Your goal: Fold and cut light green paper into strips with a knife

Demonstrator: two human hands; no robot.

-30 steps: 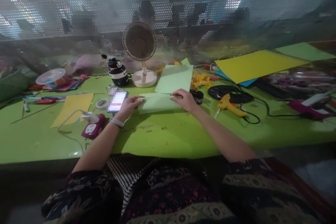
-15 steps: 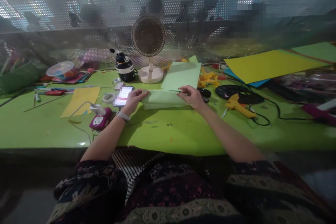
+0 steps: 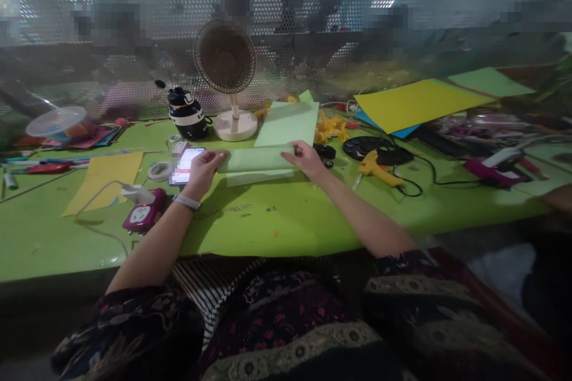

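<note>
Pale green paper (image 3: 254, 159) extends over the surface (image 3: 286, 232) beside a lit phone (image 3: 186, 161); the left hand (image 3: 203, 174) has its grip closed on one end, the right hand (image 3: 307, 161) on the other

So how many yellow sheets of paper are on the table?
2: a dull yellow sheet lies left of the phone, and a bright yellow sheet lies over blue paper at the back right. More could be hidden underneath.
</note>
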